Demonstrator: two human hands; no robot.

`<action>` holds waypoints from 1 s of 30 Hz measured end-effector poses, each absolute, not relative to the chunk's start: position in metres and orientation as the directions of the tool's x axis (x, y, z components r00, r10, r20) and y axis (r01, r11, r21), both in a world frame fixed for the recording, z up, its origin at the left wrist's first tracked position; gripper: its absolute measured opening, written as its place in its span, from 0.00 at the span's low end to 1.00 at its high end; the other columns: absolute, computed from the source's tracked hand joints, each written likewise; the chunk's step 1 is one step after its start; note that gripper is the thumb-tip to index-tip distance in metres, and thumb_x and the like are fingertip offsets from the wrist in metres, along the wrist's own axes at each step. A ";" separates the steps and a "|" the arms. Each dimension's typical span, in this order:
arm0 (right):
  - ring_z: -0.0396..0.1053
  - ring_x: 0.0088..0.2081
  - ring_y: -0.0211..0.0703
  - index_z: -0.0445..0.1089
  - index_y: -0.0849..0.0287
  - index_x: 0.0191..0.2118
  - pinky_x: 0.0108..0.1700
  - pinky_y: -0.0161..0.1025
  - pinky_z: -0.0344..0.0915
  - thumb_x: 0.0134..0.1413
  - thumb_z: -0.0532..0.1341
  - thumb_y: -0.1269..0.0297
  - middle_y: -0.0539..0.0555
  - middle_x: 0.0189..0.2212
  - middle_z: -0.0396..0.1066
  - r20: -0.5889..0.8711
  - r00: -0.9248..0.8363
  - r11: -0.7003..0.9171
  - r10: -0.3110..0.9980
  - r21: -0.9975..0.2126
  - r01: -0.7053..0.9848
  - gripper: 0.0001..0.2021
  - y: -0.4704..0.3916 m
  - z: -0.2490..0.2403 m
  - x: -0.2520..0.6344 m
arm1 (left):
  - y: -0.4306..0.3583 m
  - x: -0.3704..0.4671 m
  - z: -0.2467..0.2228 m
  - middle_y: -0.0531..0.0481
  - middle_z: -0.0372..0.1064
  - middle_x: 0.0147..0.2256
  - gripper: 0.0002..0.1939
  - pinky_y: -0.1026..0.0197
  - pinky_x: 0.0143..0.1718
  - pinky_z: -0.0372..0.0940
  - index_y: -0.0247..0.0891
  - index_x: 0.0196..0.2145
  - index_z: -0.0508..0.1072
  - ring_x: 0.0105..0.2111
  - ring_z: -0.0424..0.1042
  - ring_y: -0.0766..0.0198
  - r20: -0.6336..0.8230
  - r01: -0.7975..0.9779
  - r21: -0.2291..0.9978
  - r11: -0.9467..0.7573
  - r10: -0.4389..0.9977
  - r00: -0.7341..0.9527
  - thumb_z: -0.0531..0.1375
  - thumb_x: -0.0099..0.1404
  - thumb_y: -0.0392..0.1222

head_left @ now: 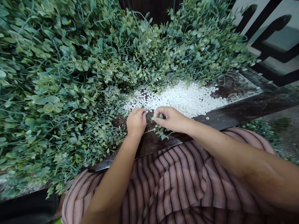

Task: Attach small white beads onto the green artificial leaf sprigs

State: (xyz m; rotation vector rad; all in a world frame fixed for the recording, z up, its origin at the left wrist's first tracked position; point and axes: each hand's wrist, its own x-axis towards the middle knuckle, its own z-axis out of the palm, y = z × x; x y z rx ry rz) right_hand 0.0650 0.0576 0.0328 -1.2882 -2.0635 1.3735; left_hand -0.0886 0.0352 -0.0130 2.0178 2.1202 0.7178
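My right hand [171, 119] is closed in a pinch round a small sprig of green artificial leaves [161, 132]. Its leaves hang below the fingers, over the dark wooden edge. Just to the left, my left hand [136, 122] has its thumb and fingers pressed together, with a tiny white bit at the fingertips that I cannot make out clearly. The two hands are close but apart. Right behind them spreads a heap of small white plastic pieces [182, 98], like beads or caps, on the dark wooden surface [229, 85].
A large mass of artificial greenery [70, 71] fills the left side and the back. Dark curved bars [268, 46] stand at the top right. A striped cloth garment [173, 180] covers my lap, against the wooden edge. More leaves [259, 130] lie lower right.
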 end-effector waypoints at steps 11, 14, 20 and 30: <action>0.55 0.22 0.32 0.66 0.61 0.23 0.26 0.32 0.51 0.43 0.55 0.73 0.47 0.19 0.61 -0.142 -0.574 0.217 0.806 -0.832 0.510 0.04 0.058 0.041 0.072 | 0.041 -0.090 -0.002 0.46 0.69 0.30 0.06 0.58 0.35 0.60 0.38 0.27 0.72 0.30 0.67 0.60 0.139 0.879 0.473 0.065 0.979 -0.148 0.54 0.55 0.37; 0.56 0.24 0.33 0.66 0.61 0.23 0.28 0.32 0.51 0.43 0.55 0.72 0.48 0.20 0.62 -0.075 -0.573 0.261 0.816 -0.836 0.482 0.05 0.057 0.039 0.073 | 0.030 -0.090 0.004 0.49 0.70 0.28 0.05 0.60 0.34 0.62 0.38 0.28 0.71 0.28 0.68 0.63 0.094 0.719 0.688 0.093 0.972 -0.216 0.57 0.54 0.39; 0.53 0.23 0.32 0.67 0.62 0.26 0.27 0.32 0.49 0.45 0.55 0.69 0.46 0.19 0.60 -0.080 -0.583 0.198 0.808 -0.896 0.398 0.05 0.052 0.035 0.068 | -0.003 -0.083 0.019 0.51 0.70 0.25 0.13 0.62 0.34 0.65 0.34 0.28 0.71 0.26 0.70 0.68 -0.102 0.156 0.976 0.151 0.953 -0.286 0.66 0.45 0.43; 0.53 0.23 0.31 0.62 0.61 0.23 0.27 0.32 0.51 0.44 0.56 0.67 0.45 0.18 0.55 -0.084 -0.549 0.091 0.831 -0.955 0.284 0.05 0.043 0.025 0.055 | -0.015 -0.087 0.015 0.51 0.73 0.24 0.12 0.63 0.33 0.66 0.35 0.28 0.76 0.25 0.70 0.69 -0.221 -0.063 0.975 0.212 0.915 -0.338 0.68 0.43 0.40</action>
